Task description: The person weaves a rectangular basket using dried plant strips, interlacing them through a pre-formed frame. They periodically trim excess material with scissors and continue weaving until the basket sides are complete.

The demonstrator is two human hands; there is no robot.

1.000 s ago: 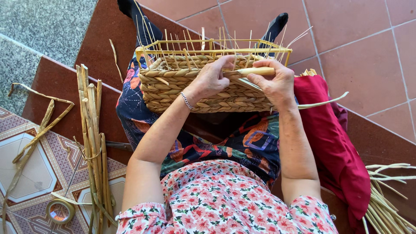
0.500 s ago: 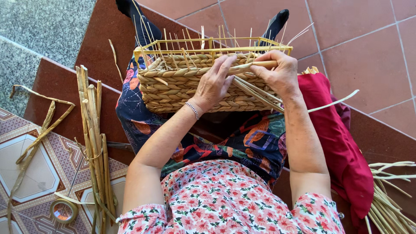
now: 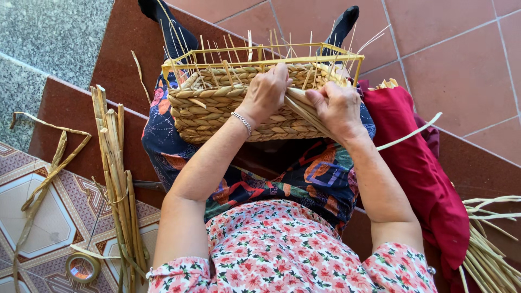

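Observation:
A half-woven straw basket [image 3: 217, 111] on a yellow wire frame [image 3: 260, 54] rests on my lap, with thin upright stakes sticking out of its top. My left hand [image 3: 266, 92] presses on the basket's near wall at the rim, a bracelet on its wrist. My right hand [image 3: 336, 108] grips a bundle of pale straw strands [image 3: 304, 106] that runs from the rim down to the right. A loose strand end [image 3: 412, 133] trails off to the right across the red cloth.
A red cloth [image 3: 418, 163] lies beside my right leg. Long dried stalks [image 3: 116, 173] lie on the step to my left, more stalks [image 3: 488, 239] at lower right. A roll of tape [image 3: 82, 267] sits on the patterned tile at lower left.
Both hands have shifted along the basket's rim, the right hand pulling the straw strands down and toward me. The basket has tilted slightly.

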